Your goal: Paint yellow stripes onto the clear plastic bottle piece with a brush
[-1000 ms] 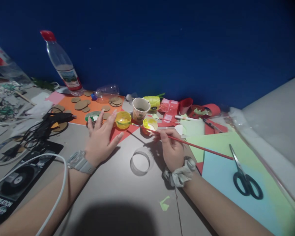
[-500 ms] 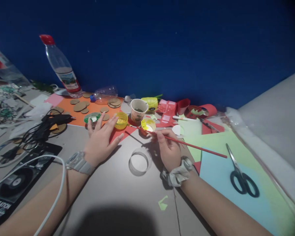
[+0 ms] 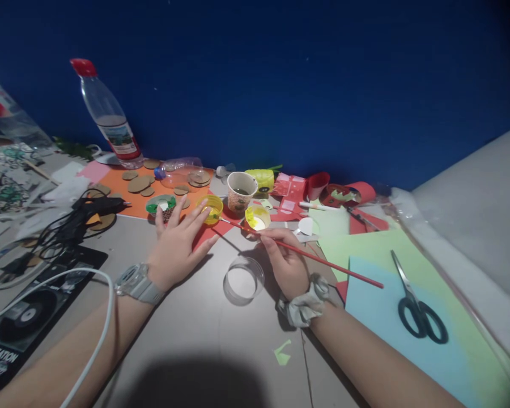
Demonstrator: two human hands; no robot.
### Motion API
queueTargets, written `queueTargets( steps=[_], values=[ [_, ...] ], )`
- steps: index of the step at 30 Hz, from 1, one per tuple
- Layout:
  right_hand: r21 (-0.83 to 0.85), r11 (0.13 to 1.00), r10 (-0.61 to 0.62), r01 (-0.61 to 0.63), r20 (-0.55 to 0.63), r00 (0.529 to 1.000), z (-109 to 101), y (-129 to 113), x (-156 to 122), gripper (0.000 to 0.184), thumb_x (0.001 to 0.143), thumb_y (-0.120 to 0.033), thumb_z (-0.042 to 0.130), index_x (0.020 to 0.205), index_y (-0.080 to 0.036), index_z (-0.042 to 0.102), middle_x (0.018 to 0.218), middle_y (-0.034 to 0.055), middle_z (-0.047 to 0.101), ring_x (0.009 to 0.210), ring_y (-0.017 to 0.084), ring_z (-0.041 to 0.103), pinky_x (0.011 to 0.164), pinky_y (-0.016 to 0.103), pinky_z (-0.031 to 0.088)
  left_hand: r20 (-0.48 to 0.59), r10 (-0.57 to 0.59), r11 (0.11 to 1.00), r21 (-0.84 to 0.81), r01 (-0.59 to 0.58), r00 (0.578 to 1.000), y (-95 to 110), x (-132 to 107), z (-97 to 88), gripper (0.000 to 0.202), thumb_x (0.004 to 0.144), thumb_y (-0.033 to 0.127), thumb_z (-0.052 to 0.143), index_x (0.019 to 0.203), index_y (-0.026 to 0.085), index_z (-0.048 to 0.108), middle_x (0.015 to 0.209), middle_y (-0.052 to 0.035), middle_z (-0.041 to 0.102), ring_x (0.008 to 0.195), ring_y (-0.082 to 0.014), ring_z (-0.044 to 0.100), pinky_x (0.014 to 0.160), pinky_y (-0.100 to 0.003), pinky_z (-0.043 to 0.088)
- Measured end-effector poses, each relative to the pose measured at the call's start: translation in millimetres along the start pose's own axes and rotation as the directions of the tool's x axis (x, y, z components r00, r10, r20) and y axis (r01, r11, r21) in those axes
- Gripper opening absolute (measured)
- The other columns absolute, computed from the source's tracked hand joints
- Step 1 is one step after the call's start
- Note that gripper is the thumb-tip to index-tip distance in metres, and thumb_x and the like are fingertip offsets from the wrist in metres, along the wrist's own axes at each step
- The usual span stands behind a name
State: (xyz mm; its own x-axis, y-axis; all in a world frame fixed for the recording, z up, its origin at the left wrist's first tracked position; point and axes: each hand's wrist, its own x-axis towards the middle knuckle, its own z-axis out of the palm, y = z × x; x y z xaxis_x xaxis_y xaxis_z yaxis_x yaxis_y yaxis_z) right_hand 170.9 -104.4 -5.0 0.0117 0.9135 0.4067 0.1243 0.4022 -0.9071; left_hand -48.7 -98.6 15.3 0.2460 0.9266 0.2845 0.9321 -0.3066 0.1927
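Note:
My left hand (image 3: 177,243) lies flat on the table with its fingers spread, the fingertips touching a yellow paint lid (image 3: 211,207) and close to a green lid (image 3: 160,203). My right hand (image 3: 285,259) pinches a thin red paintbrush (image 3: 323,259) whose tip reaches left toward the yellow lid, past a second small yellow lid (image 3: 257,217). A clear plastic ring (image 3: 243,280) sits on the grey table between my two wrists. A paper cup (image 3: 240,191) with dark liquid stands just behind the lids.
Black-handled scissors (image 3: 419,308) lie on light blue and green paper (image 3: 391,294) at right. A red-capped bottle (image 3: 108,119), cardboard discs on orange paper (image 3: 138,182) and red paper scraps (image 3: 293,190) line the blue wall. A black glue gun with cords (image 3: 89,207) and a white cable (image 3: 97,334) are at left.
The brush has swung so its tip moved left, from over the small yellow lid toward the larger one. My left hand edged forward onto that lid.

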Motion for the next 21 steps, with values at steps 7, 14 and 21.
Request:
queueTargets(
  steps=[7,14,21],
  values=[
    [-0.085,0.996,-0.039,0.039,-0.002,0.999,-1.4,-2.9,0.8,0.009,0.087,-0.028,0.056,0.089,-0.025,0.064,0.085,-0.0003,0.070,0.077,0.015,0.065,0.073,0.032,0.054,-0.016,-0.008,1.000,-0.001,0.008,1.000,0.1,0.1,0.9,0.057,0.091,0.053,0.032,0.141,0.025,0.038,0.147,-0.0023,0.039,0.143,-0.0325,0.013,0.109,-0.064,0.001],
    [-0.112,0.993,-0.054,0.048,-0.050,0.997,-1.8,-2.0,1.9,0.009,0.088,-0.027,0.056,0.090,-0.025,0.064,0.084,-0.0007,0.070,0.078,0.014,0.065,0.073,0.031,0.054,-0.005,-0.001,1.000,0.003,0.001,1.000,-0.7,-0.5,0.7,0.060,0.090,0.054,0.033,0.142,0.025,0.037,0.147,-0.0030,0.039,0.143,-0.0336,0.011,0.109,-0.064,0.001],
    [-0.080,0.996,-0.049,0.044,-0.056,0.997,0.1,-0.1,1.5,0.009,0.088,-0.028,0.055,0.091,-0.026,0.063,0.085,0.0001,0.070,0.076,0.015,0.065,0.074,0.033,0.055,-0.006,0.004,1.000,0.009,-0.004,1.000,-0.5,-0.3,1.8,0.062,0.089,0.055,0.035,0.143,0.024,0.035,0.148,-0.0029,0.037,0.142,-0.0346,0.010,0.108,-0.064,0.000]
  ],
)
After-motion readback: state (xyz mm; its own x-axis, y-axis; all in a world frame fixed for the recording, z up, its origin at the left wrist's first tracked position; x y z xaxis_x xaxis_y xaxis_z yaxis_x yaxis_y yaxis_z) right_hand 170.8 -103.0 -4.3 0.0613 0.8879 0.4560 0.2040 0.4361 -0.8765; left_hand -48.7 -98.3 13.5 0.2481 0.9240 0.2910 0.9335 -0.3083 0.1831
